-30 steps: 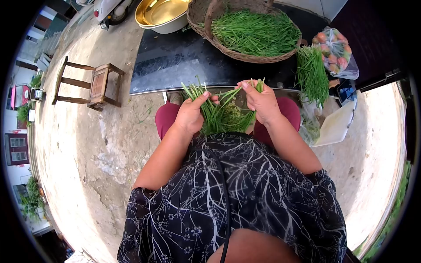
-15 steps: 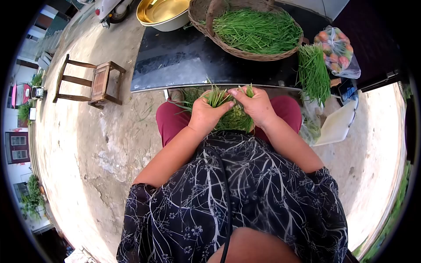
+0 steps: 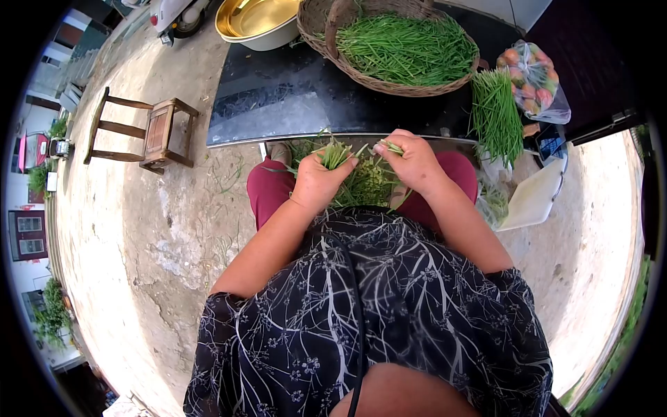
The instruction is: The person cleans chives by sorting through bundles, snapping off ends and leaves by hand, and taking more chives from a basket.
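My left hand point(image 3: 317, 182) is closed around a bunch of chives point(image 3: 336, 155), whose pale cut ends stick out past the thumb. Close by on the right, my right hand point(image 3: 413, 165) pinches a few chive stems between thumb and fingers. A small gap separates the two hands, just in front of the table edge. Beneath them, between my knees, lies a loose heap of green and yellowish trimmings point(image 3: 372, 184). On the table a wicker basket point(image 3: 389, 85) holds a large pile of chives point(image 3: 410, 52). Another bundle of chives point(image 3: 497, 115) hangs over the table's right edge.
The black table point(image 3: 278, 104) spans the front. A gold-coloured basin point(image 3: 253, 17) stands at its back left, and a plastic bag of reddish fruit point(image 3: 529, 80) at its right. A wooden chair point(image 3: 156, 132) is on the left. A white container point(image 3: 533, 198) sits on the floor at right.
My hands have drawn slightly apart. The right hand has turned and shifted a little to the right, with fewer stems showing in it; the left bunch has tilted toward it.
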Demonstrator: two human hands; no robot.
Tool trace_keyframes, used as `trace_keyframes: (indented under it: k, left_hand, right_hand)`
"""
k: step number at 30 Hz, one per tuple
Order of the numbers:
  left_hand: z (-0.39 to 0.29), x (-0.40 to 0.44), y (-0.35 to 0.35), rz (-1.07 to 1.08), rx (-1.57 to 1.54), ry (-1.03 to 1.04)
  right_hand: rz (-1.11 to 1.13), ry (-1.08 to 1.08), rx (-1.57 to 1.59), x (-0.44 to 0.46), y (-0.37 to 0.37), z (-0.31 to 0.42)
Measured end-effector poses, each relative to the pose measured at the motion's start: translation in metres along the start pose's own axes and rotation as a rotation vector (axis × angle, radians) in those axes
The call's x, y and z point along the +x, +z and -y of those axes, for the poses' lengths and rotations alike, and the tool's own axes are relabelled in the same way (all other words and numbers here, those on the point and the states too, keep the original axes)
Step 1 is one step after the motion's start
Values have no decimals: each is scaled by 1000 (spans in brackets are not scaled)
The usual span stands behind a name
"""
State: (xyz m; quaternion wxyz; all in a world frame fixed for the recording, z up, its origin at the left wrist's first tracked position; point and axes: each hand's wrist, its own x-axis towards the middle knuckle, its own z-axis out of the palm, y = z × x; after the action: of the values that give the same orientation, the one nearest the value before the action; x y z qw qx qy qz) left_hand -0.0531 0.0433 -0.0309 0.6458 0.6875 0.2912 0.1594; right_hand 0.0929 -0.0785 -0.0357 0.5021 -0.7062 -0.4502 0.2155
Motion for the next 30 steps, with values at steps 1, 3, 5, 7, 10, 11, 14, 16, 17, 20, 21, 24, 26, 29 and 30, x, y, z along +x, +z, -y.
trace_keyframes:
  k: [1,3,5,7,10,11,14,16,17,20,21,24,26,29,30]
  left_hand:
    - [1,0,-2,-18,-5,-22]
    - [-3,0,-3,-37,-91,-103]
    - [-4,2,-2,-29,-234,-167]
    - [-6,2,-2,10,-256,-199]
    - [-5,1,-1,89,-307,-228]
    - [-5,1,0,132,-336,-224]
    - [-8,0,3,148,-326,-234]
    - [-7,-1,1,138,-313,-242]
    - [-6,-1,-1,121,-297,-285]
    - [1,0,-7,125,-290,-341]
    - [4,1,-8,142,-295,-356]
    - [8,2,-9,142,-247,-351]
    - [8,2,-10,142,-246,-355]
    - [9,4,-10,133,-265,-348]
    - [9,4,-11,125,-284,-337]
  right_hand:
    - [-38,39,-89,0,-5,1]
    - [-74,71,-246,1,-11,-3]
    - [-117,67,-263,-1,-8,0]
    - [-159,62,-281,-1,-1,5]
    - [-46,26,61,-2,13,11]
    - [-14,148,335,-2,18,13]
    - [-10,255,654,-1,20,13]
    - [-186,453,798,3,2,15]
    - [-254,444,854,5,-6,12]
    - [-404,339,952,10,-29,0]
    - [-437,326,965,10,-35,-1]
    - [-479,300,979,9,-48,-6]
    - [-522,273,1073,9,-52,-7]
    - [-506,199,1118,6,-48,-2]
    - [-510,152,1130,5,-45,2]
